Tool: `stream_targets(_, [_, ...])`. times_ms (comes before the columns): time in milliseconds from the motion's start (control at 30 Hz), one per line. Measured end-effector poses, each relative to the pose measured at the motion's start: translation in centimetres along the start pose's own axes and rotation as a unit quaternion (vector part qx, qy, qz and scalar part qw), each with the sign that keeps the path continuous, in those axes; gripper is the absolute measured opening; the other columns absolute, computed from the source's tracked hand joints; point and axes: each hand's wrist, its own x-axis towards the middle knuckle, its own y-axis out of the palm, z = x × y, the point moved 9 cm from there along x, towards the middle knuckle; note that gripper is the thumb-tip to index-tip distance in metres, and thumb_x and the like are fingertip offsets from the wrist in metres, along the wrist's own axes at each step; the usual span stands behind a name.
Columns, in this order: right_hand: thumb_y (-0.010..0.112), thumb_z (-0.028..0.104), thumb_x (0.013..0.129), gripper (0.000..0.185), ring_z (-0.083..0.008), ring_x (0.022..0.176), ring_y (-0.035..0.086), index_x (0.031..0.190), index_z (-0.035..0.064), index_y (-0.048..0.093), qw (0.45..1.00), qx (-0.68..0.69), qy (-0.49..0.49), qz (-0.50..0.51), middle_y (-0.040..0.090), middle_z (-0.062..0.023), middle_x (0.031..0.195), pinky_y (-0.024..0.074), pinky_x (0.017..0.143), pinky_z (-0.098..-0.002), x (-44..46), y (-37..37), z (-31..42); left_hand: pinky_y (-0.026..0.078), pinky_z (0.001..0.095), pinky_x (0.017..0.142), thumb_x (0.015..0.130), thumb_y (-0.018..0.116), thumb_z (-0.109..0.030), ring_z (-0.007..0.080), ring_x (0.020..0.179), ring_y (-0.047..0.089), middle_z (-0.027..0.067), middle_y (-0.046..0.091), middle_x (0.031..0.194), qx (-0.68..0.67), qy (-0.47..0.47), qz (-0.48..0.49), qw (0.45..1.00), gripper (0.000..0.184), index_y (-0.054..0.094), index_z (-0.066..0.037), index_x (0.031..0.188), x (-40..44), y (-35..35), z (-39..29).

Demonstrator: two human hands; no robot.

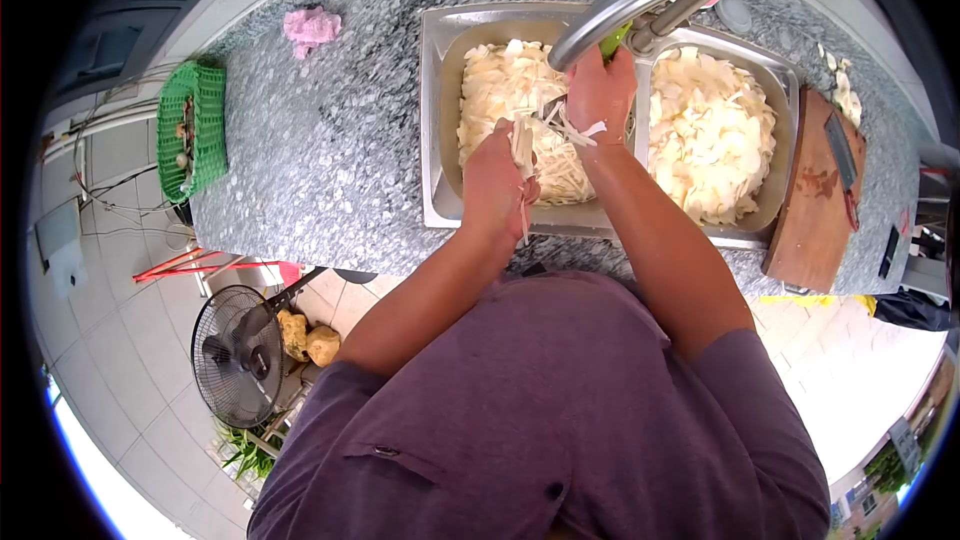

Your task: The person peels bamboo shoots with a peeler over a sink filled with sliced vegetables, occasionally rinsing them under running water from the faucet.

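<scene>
Over the left basin of a double steel sink (pixel 432 140), my left hand (pixel 492 180) is closed around a pale piece of vegetable (pixel 522 145), with thin shreds hanging from it. My right hand (pixel 604 95) grips what looks like a green-handled peeler (pixel 616 40); its metal head is mostly hidden by shreds and fingers. More shreds (pixel 585 132) cling at my right wrist. Below, the left basin holds a heap of pale slices (pixel 500 75) and thin strips (pixel 562 172). Broad pale slices (pixel 710 130) fill the right basin.
A curved faucet (pixel 640 5) arches over the left basin, close to my right hand. At the right lie a wooden board (pixel 812 205) and a knife (pixel 842 155). A pink cloth (pixel 311 30) and a green basket (pixel 207 130) are on the left; a fan (pixel 238 355) stands below.
</scene>
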Motion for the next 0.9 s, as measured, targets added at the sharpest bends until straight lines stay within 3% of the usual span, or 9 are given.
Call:
stream_targets(133, [0.064, 0.027, 0.096, 0.030, -0.0084, 0.059, 0.052, 0.096, -0.0014, 0.053, 0.990, 0.120, 0.039, 0.062, 0.058, -0.0052, 0.070, 0.0415, 0.052, -0.0274, -5.8, 1.6, 1.9, 0.030, 0.0274, 0.044, 0.107, 0.046, -0.025, 0.0120, 0.045, 0.037, 0.0032, 0.051, 0.069, 0.001, 0.016, -0.025, 1.000, 0.025, 0.058, -0.004, 0.101, 0.1, 0.5, 0.2])
stream_targets(233, [0.064, 0.027, 0.097, 0.031, -0.0087, 0.059, 0.052, 0.096, -0.0014, 0.053, 0.992, 0.111, 0.033, 0.056, 0.056, -0.0040, 0.069, 0.0424, 0.052, -0.0281, -5.8, 1.6, 1.3, 0.030, 0.0276, 0.044, 0.107, 0.046, -0.025, 0.0121, 0.045, 0.036, 0.0032, 0.049, 0.066, -0.004, 0.015, -0.048, 0.999, 0.025, 0.058, -0.004, 0.100, -0.4, 1.0, 0.1])
stream_targets(367, [0.061, 0.027, 0.097, 0.032, -0.0203, 0.059, 0.059, 0.095, -0.0043, 0.055, 0.998, -0.063, 0.007, 0.028, 0.062, -0.0127, 0.072, 0.0471, 0.057, -0.0380, -2.7, 0.8, -0.4, 0.030, 0.0280, 0.044, 0.107, 0.046, -0.026, 0.0117, 0.043, 0.035, 0.0040, 0.048, 0.064, 0.006, -0.006, -0.009, 1.000, 0.026, 0.057, -0.005, 0.098, -0.6, 0.9, 0.2])
stream_targets(400, [0.060, 0.027, 0.096, 0.033, -0.0307, 0.066, 0.064, 0.094, -0.0057, 0.055, 0.996, -0.089, 0.012, 0.029, 0.065, -0.0201, 0.077, 0.0487, 0.064, -0.0436, -2.6, 1.0, -0.2, 0.030, 0.0281, 0.044, 0.107, 0.046, -0.027, 0.0116, 0.043, 0.034, 0.0042, 0.047, 0.064, -0.001, -0.005, 0.005, 1.000, 0.027, 0.057, -0.005, 0.097, -0.6, 0.9, 0.2])
stream_targets(633, [0.060, 0.025, 0.094, 0.033, -0.0428, 0.078, 0.063, 0.101, -0.0063, 0.053, 0.981, -0.161, -0.077, -0.072, 0.064, -0.0263, 0.086, 0.0482, 0.076, -0.0487, 1.7, -0.5, -0.4, 0.029, 0.0284, 0.044, 0.106, 0.047, -0.031, 0.0119, 0.043, 0.033, 0.0032, 0.047, 0.064, 0.055, 0.018, -0.028, 0.998, 0.028, 0.055, -0.007, 0.092, -2.1, 1.1, -0.7])
stream_targets(667, [0.060, 0.023, 0.095, 0.029, -0.0333, 0.067, 0.063, 0.096, -0.0047, 0.052, 0.981, -0.156, -0.081, -0.084, 0.063, -0.0210, 0.080, 0.0490, 0.066, -0.0440, 2.0, -0.8, -0.4, 0.030, 0.0283, 0.044, 0.106, 0.046, -0.030, 0.0119, 0.043, 0.033, 0.0033, 0.048, 0.064, 0.053, 0.027, -0.028, 0.998, 0.028, 0.054, -0.007, 0.092, -1.9, 0.9, -0.8])
stream_targets(767, [0.060, 0.024, 0.096, 0.028, -0.0192, 0.059, 0.058, 0.093, -0.0019, 0.050, 0.997, 0.039, 0.035, 0.055, 0.060, -0.0121, 0.074, 0.0460, 0.055, -0.0353, -1.8, 1.0, 0.9, 0.031, 0.0275, 0.045, 0.106, 0.046, -0.029, 0.0116, 0.045, 0.036, 0.0036, 0.051, 0.068, 0.046, 0.032, -0.022, 0.998, 0.027, 0.057, -0.006, 0.099, -0.8, 0.0, -0.8])
stream_targets(800, [0.061, 0.025, 0.097, 0.028, -0.0096, 0.056, 0.052, 0.093, 0.0001, 0.049, 0.996, 0.050, 0.040, 0.059, 0.056, -0.0057, 0.071, 0.0410, 0.049, -0.0281, -3.1, 1.4, 1.2, 0.032, 0.0271, 0.045, 0.106, 0.046, -0.028, 0.0114, 0.046, 0.037, 0.0037, 0.052, 0.069, 0.043, 0.029, -0.017, 0.998, 0.027, 0.058, -0.005, 0.102, -0.4, -0.2, -0.7])
stream_targets(900, [0.060, 0.023, 0.096, 0.023, -0.0093, 0.058, 0.050, 0.090, 0.0013, 0.054, 0.993, 0.063, 0.082, 0.057, 0.057, -0.0046, 0.069, 0.0373, 0.050, -0.0265, -6.3, 1.7, 1.6, 0.034, 0.0262, 0.047, 0.106, 0.046, -0.027, 0.0107, 0.050, 0.041, 0.0025, 0.055, 0.072, 0.062, 0.076, -0.047, 0.994, 0.030, 0.060, -0.004, 0.118, -0.7, 0.1, -1.0])
